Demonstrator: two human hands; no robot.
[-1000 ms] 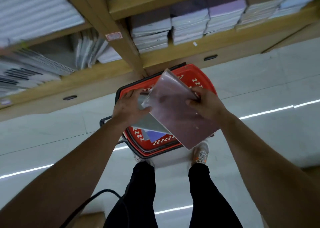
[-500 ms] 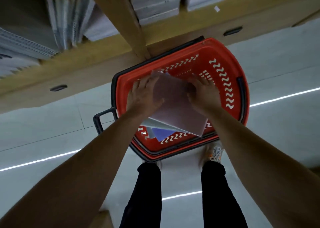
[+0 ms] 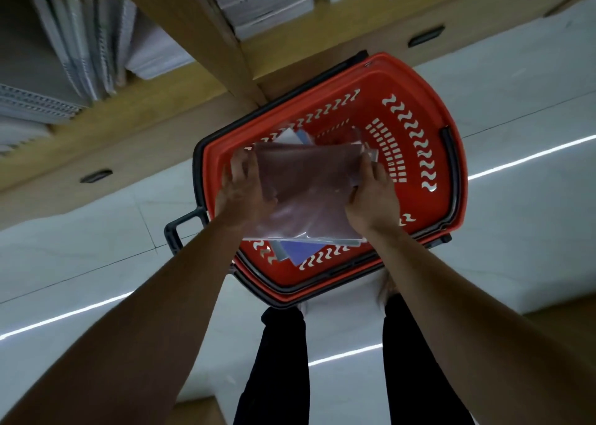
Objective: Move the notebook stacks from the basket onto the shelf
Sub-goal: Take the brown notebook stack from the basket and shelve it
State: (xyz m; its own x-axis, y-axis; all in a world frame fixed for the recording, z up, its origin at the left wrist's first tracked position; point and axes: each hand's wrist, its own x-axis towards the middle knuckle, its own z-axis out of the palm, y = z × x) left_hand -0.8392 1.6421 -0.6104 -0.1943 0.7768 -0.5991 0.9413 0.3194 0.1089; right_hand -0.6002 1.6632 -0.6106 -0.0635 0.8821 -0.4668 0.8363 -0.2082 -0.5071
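A red plastic basket (image 3: 429,128) stands on the floor below the wooden shelf (image 3: 180,108). Inside it, a plastic-wrapped stack of mauve notebooks (image 3: 309,192) lies flat on top of other notebooks; a blue one (image 3: 303,252) shows beneath at the near side. My left hand (image 3: 240,192) grips the stack's left edge and my right hand (image 3: 371,195) grips its right edge. The fingers under the stack are hidden.
The shelf holds spiral notebooks (image 3: 80,37) on the left and wrapped white stacks (image 3: 264,2) right of a wooden upright (image 3: 206,34). The basket's black handle (image 3: 180,231) sticks out left. My legs and shoes are just behind the basket on the pale tiled floor.
The mauve stack, tilted above the basket a second ago, has gone down flat into the basket with both hands now at its sides. My view has tipped down toward the basket.
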